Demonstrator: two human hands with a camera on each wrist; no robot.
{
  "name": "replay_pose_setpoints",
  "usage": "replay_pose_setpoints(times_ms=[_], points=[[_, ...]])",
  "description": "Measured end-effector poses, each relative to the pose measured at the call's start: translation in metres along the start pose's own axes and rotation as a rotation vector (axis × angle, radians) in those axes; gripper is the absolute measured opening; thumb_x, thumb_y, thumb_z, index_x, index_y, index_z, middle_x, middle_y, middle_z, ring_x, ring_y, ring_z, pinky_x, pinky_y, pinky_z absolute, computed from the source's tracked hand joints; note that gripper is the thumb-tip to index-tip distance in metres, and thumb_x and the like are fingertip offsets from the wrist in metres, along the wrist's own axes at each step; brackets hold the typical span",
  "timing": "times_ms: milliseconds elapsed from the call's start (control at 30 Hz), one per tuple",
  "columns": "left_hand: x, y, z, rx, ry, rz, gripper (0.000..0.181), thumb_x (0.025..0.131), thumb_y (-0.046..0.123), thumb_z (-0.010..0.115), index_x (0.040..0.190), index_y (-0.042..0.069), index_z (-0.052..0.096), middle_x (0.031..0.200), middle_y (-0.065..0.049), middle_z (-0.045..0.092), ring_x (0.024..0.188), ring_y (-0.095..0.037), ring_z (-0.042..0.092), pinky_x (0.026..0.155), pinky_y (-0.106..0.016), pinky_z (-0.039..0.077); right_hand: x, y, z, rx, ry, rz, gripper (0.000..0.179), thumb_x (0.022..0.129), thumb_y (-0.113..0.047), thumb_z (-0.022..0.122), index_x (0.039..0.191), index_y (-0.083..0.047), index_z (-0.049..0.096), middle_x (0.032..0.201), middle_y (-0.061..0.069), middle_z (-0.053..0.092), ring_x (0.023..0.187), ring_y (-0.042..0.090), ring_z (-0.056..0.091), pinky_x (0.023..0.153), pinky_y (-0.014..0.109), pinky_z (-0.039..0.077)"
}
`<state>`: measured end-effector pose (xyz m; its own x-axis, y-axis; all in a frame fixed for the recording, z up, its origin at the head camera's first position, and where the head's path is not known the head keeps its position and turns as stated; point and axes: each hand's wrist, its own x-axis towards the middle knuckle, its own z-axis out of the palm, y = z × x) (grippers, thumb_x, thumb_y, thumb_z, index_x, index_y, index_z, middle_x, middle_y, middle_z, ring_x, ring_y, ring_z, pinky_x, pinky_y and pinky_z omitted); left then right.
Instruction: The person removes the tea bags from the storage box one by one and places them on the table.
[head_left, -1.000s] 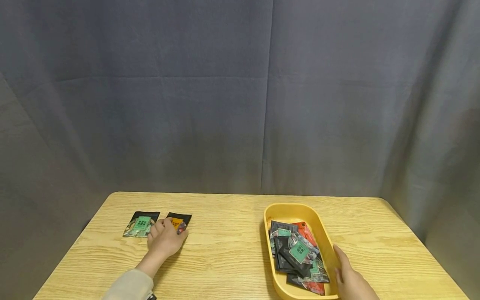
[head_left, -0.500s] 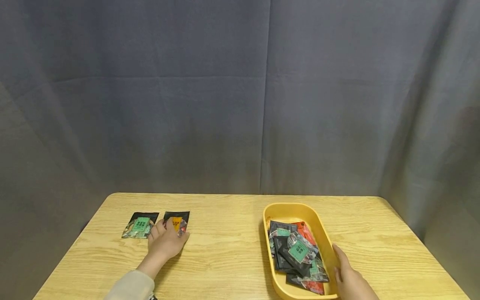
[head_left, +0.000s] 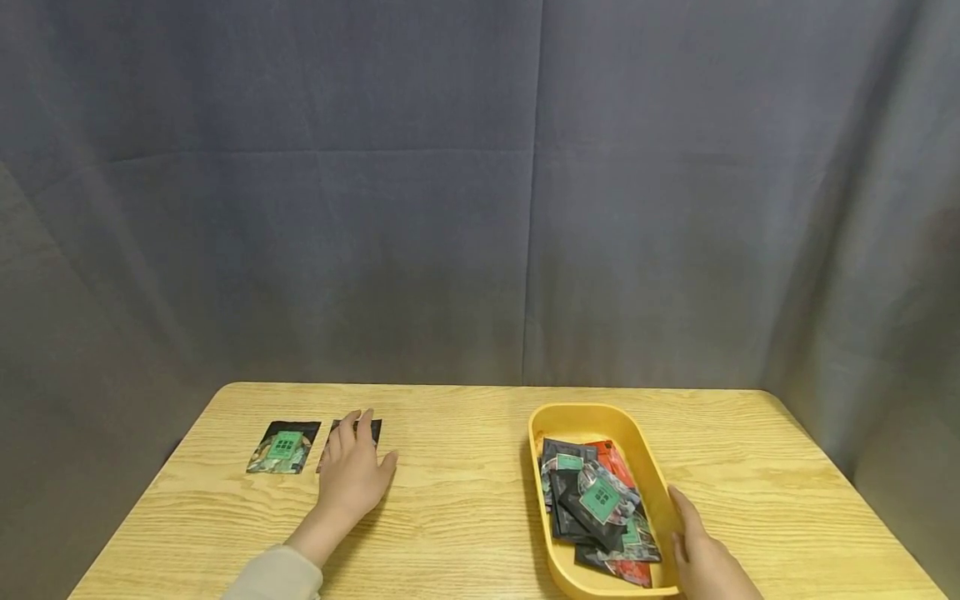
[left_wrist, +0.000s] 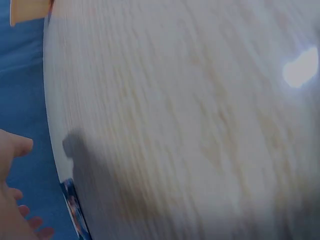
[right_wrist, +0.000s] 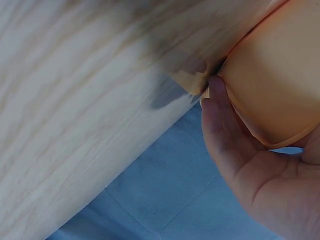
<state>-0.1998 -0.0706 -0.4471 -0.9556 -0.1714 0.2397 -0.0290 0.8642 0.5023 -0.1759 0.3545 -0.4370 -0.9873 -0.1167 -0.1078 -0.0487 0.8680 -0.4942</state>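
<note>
My left hand [head_left: 350, 473] is spread over a black packet [head_left: 376, 429], its fingers hiding most of the packet and its label. In the left wrist view the fingers [left_wrist: 22, 195] are apart and hold nothing, beside that packet's edge [left_wrist: 76, 212]. To its left lies another black packet [head_left: 284, 447] with a green label, flat on the table. At the right, my right hand [head_left: 708, 554] holds the side of a yellow bin [head_left: 552, 560]. Its fingers [right_wrist: 220, 125] lie along the bin's outside, with the thumb by the rim. Inside the bin lie several packets [head_left: 600, 500], black with green labels, some red.
A wooden table [head_left: 450, 500] carries everything, with bare wood between the two packets and the bin. A grey curtain [head_left: 420, 208] hangs behind the table and along both sides.
My left hand has shifted slightly right and forward, its fingers straightening over the packet whose orange label showed before. That packet was turned a little straighter. Right hand and bin stay put.
</note>
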Motion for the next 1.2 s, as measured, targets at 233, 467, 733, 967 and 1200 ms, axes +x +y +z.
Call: replay_pose_setpoints(times_ms=[233,467,733,967,1200], points=[[-0.002,0.023,0.002,-0.019,0.023,0.06,0.063,0.094,0.021,0.069,0.144,-0.005,0.042,0.145,-0.028,0.035,0.133,-0.046,0.033,0.101,-0.064,0.036,0.0,0.001,0.001,0.005,0.008,-0.021,0.054,0.098,0.002,0.046,0.144,0.009,0.017,0.088,0.035,0.064,0.067,0.03,0.065,0.057,0.045,0.05],[-0.01,0.053,0.008,-0.031,-0.059,0.18,0.055,0.094,0.022,0.069,0.141,0.001,0.047,0.145,-0.021,0.038,0.134,-0.041,0.035,0.102,-0.061,0.038,0.001,0.002,0.002,0.009,0.013,-0.033,0.054,0.098,0.003,0.045,0.144,0.009,0.017,0.087,0.036,0.063,0.066,0.03,0.064,0.055,0.044,0.049],[-0.021,0.086,0.015,-0.007,-0.065,0.362,0.047,0.094,0.023,0.069,0.134,0.003,0.054,0.138,-0.016,0.046,0.131,-0.035,0.041,0.104,-0.051,0.04,0.001,0.002,0.002,0.013,0.018,-0.052,0.054,0.098,0.003,0.045,0.144,0.009,0.018,0.088,0.036,0.063,0.066,0.029,0.065,0.056,0.044,0.049],[-0.028,0.111,0.021,0.081,-0.106,0.454,0.044,0.096,0.029,0.066,0.135,0.011,0.056,0.138,-0.007,0.05,0.13,-0.025,0.044,0.107,-0.043,0.04,0.001,0.002,0.001,0.011,0.012,-0.047,0.054,0.098,0.002,0.045,0.144,0.009,0.018,0.089,0.036,0.063,0.067,0.029,0.064,0.056,0.044,0.049],[-0.032,0.137,0.029,0.128,-0.1,0.59,0.041,0.097,0.03,0.064,0.134,0.015,0.058,0.133,-0.002,0.055,0.126,-0.019,0.049,0.106,-0.038,0.04,0.0,0.001,0.001,-0.008,0.01,-0.03,0.054,0.098,0.003,0.045,0.143,0.01,0.018,0.09,0.037,0.063,0.071,0.033,0.066,0.059,0.047,0.051]])
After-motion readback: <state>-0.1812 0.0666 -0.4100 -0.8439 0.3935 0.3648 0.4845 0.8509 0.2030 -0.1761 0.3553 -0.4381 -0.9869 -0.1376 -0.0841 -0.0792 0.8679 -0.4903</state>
